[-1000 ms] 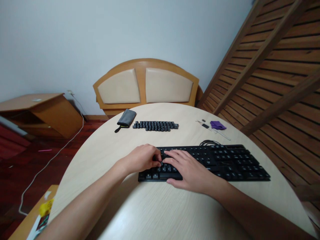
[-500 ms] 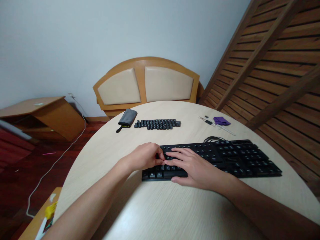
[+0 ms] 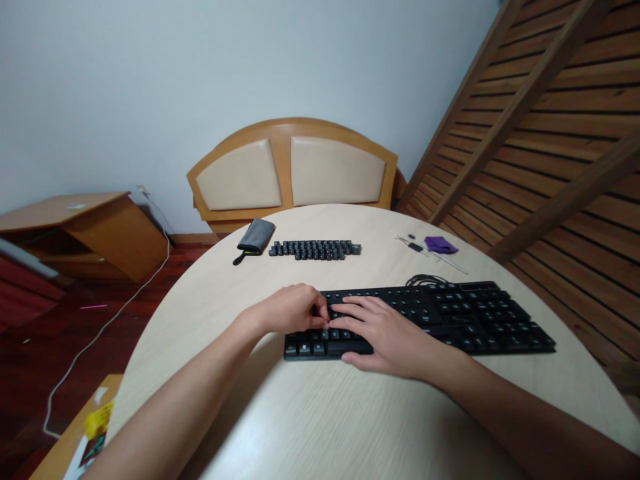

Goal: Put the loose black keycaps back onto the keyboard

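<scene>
A black keyboard [image 3: 460,317] lies across the round pale wooden table [image 3: 325,413]. Both my hands rest on its left end. My left hand [image 3: 290,310] is curled, its fingertips pinched together down among the keys; what they grip is hidden. My right hand [image 3: 385,333] lies flat over the keys with fingers stretched out, its fingertips touching those of the left hand. A row of loose black keycaps [image 3: 314,250] sits farther back on the table, apart from both hands.
A grey pouch [image 3: 256,236] lies left of the keycaps. A purple cloth [image 3: 439,245] and small tools [image 3: 415,246] lie at the back right. Behind the table stands a padded wooden chair back [image 3: 293,170]. A slatted wooden panel [image 3: 550,133] leans on the right, a cabinet [image 3: 85,227] stands left.
The view has drifted a little. Both hands stay on the keyboard's left end in nearly the same pose, fingertips together.
</scene>
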Tool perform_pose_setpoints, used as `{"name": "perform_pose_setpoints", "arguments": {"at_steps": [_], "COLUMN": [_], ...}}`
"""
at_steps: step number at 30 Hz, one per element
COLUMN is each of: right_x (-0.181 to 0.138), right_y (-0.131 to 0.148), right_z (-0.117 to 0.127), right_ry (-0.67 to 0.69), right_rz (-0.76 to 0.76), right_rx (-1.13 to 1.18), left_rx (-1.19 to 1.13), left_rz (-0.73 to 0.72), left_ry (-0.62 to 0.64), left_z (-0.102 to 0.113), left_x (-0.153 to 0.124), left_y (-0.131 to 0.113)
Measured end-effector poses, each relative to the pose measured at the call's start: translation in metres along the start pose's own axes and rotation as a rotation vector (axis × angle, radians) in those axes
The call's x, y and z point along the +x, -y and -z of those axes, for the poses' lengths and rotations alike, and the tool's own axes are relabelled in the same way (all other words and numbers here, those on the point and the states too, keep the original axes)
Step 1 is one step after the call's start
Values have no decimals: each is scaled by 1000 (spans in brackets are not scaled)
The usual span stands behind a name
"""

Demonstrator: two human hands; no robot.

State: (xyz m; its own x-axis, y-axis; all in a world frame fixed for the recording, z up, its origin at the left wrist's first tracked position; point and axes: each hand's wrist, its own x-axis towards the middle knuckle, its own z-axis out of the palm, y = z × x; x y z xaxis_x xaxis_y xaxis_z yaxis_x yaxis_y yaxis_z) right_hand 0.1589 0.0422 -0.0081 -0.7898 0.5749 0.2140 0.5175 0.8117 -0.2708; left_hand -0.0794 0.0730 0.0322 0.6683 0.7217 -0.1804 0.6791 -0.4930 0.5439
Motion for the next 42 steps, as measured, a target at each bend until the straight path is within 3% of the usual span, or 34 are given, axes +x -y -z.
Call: {"name": "perform_pose_setpoints", "arguments": {"at_steps": [2,3,4,6,7,11,19,42], "right_x": [0,0,-1,-1,-2,-2,-3,-3], "right_y": [1,1,1,0,0,-1,0,2], "right_z": [0,0,0,0,-1,-2,-4,0], "right_ry": [10,15,19,20,20,10,-11,32], "right_rz": [-5,-6,-5,-1,1,6,11,-6], "right_rx": [-9,-14,-18,-24,-25,-18,-12,-25], "left_rx": [-130,-168,-171,-38,-5,72,131,235], "left_rz": [-67,-83,-83,-40,-11,49,61,176], "left_ry": [19,-29,-135,-503,-607,-790,-730,-803], "left_z": [4,5,6,4,2,-11,-22,-18], "left_x": [2,3,6,12,15,24,37,30], "left_y": [7,13,20,39,49,89,120,114]}}
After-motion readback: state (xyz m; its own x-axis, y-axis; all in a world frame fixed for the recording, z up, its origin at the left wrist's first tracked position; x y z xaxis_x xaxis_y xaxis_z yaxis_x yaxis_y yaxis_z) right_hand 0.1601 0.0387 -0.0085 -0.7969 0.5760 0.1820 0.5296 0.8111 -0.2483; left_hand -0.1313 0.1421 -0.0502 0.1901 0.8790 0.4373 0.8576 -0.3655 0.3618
